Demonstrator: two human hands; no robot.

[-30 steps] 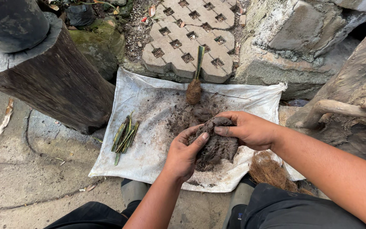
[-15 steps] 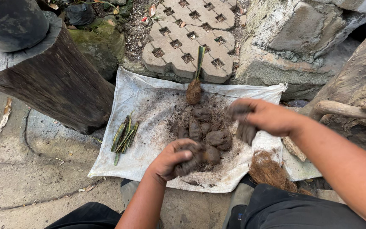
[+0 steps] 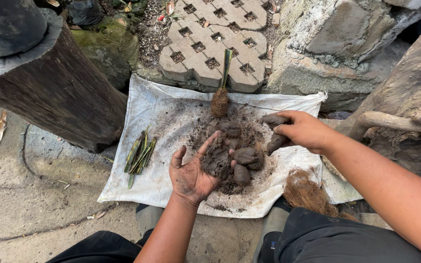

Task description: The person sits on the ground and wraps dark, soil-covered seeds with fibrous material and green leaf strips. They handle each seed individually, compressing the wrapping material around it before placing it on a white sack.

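Note:
My left hand (image 3: 191, 173) is turned palm up over a white cloth sack (image 3: 157, 126), with a lump of dark wet soil (image 3: 216, 159) resting in the palm and fingers. My right hand (image 3: 300, 129) hovers to the right, fingers pinched on another piece of dark soil (image 3: 275, 141). Between the hands lie several soil clods (image 3: 244, 158) on a patch of loose earth. A plant cutting with a fibre-wrapped base (image 3: 220, 100) lies at the cloth's far edge, its green stem pointing away.
A bundle of green leaf strips (image 3: 139, 156) lies on the cloth's left part. A clump of brown coconut fibre (image 3: 304, 191) sits by my right knee. A wooden stump (image 3: 49, 87) stands left, a perforated paving block (image 3: 215, 44) behind, stones and roots (image 3: 405, 102) right.
The hands, first pressed together on one soil mass, have separated. My left hand turned palm up with soil in it; my right hand drew away to the right holding a piece.

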